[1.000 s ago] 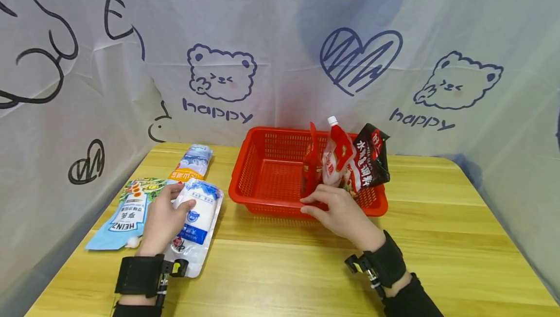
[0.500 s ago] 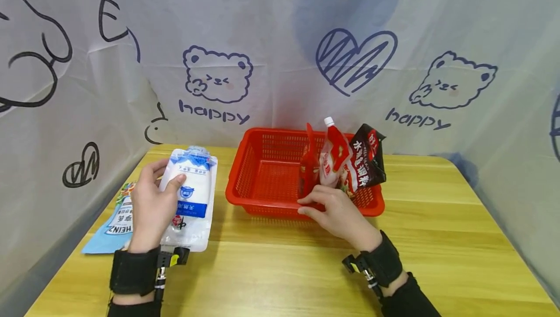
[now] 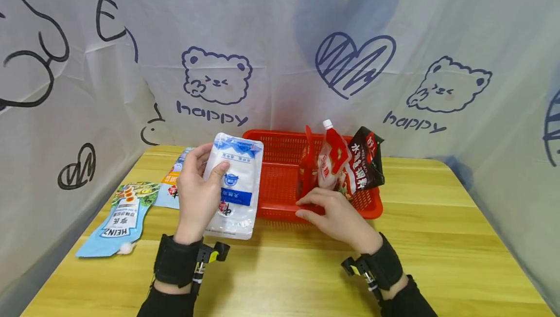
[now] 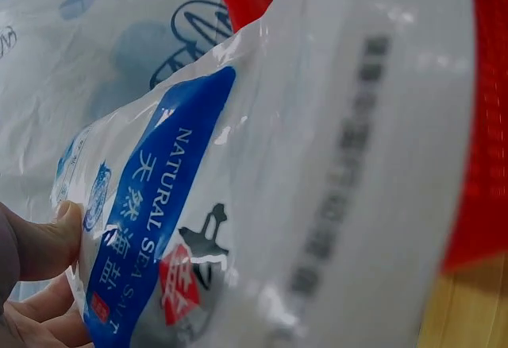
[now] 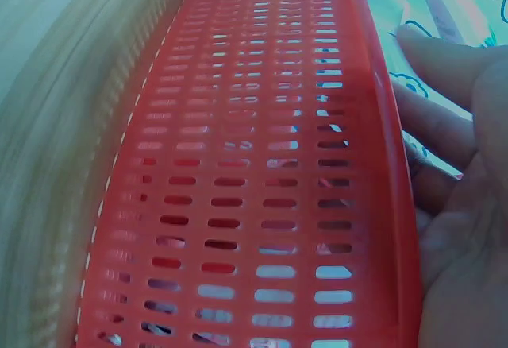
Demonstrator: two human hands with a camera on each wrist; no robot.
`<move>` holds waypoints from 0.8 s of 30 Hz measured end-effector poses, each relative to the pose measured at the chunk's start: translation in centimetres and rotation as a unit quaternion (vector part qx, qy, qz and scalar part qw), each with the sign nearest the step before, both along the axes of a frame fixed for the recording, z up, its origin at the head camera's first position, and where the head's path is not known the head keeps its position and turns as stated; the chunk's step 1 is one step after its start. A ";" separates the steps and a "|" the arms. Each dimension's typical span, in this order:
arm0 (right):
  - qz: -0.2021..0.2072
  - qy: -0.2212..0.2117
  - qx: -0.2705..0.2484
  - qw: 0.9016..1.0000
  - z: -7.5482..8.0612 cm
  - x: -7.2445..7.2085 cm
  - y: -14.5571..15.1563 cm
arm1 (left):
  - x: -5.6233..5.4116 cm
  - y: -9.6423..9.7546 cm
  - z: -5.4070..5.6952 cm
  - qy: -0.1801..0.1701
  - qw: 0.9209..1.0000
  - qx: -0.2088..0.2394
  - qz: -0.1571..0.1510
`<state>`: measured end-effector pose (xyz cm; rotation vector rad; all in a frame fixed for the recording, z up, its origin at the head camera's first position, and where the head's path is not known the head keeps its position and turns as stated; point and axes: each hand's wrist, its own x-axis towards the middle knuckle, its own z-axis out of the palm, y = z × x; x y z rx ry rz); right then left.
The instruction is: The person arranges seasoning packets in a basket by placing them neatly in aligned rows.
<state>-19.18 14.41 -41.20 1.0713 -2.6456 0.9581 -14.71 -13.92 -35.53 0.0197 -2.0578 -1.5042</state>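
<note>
My left hand point(image 3: 199, 193) holds a white and blue bag of sea salt point(image 3: 238, 176), thumb on its front and fingers behind. The bag is raised, overlapping the left end of the red basket point(image 3: 273, 207) in the head view. Its label point(image 4: 159, 205) reads "Natural Sea Salt" in the left wrist view. My right hand point(image 3: 337, 215) rests at the basket's near rim, with loosely bent fingers; the right wrist view shows the fingers point(image 5: 432, 121) beside the rim. In the basket's right part stand a red packet point(image 3: 308, 166), a white-capped spouted pouch point(image 3: 334, 156) and a black seasoning packet point(image 3: 367, 159).
On the table's left side lie a light blue Heinz pouch point(image 3: 120, 222) with a white cap and an orange and blue salt bag point(image 3: 170, 185), partly hidden behind my left hand. A white cloth with drawings point(image 3: 280, 54) hangs behind the wooden table point(image 3: 437, 239).
My left hand has lifted the sea salt bag off the table and carried it right, towards the basket, uncovering the Heinz pouch. My right hand has stayed at the rim.
</note>
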 end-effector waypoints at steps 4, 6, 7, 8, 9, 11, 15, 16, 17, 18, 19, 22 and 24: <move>-0.008 -0.012 -0.040 0.999 0.5 0.2 -0.3 | -0.5 1.5 -0.3 0.003 0.999 0.015 -0.033; -0.014 -0.022 -0.079 0.997 1.0 0.4 -0.6 | -0.6 2.2 -0.4 0.006 0.998 0.021 -0.052; -0.016 -0.027 -0.100 0.994 1.3 0.5 -0.8 | -0.7 2.5 -0.4 0.010 0.998 0.024 -0.061; -0.018 -0.032 -0.121 0.992 1.6 0.6 -1.0 | -0.8 2.8 -0.5 0.013 0.997 0.026 -0.070; -0.021 -0.037 -0.139 0.989 1.9 0.7 -1.2 | -0.8 3.1 -0.6 0.016 0.997 0.027 -0.077; -0.028 -0.049 -0.168 0.984 2.6 0.8 -1.8 | -0.8 3.6 -0.8 0.022 0.995 0.023 -0.091; -0.036 -0.085 -0.209 0.974 3.4 0.8 -2.5 | -0.7 4.2 -1.0 0.036 0.992 0.002 -0.121; -0.036 -0.097 -0.218 0.970 3.6 0.8 -2.5 | -0.7 4.3 -1.0 0.038 0.991 -0.003 -0.129; -0.035 -0.108 -0.227 0.967 3.7 0.8 -2.5 | -0.7 4.5 -1.0 0.039 0.990 -0.009 -0.137; -0.033 -0.119 -0.236 0.964 3.7 0.8 -2.5 | -0.7 4.6 -1.0 0.040 0.989 -0.015 -0.145; -0.033 -0.130 -0.242 0.961 3.8 0.8 -2.5 | -0.6 4.7 -1.0 0.040 0.987 -0.020 -0.152; -0.037 -0.152 -0.248 0.956 3.8 0.8 -2.1 | -0.6 5.0 -1.2 0.040 0.983 -0.042 -0.173; -0.044 -0.155 -0.245 0.956 3.8 0.7 -1.8 | -0.6 5.3 -1.4 0.038 0.979 -0.059 -0.192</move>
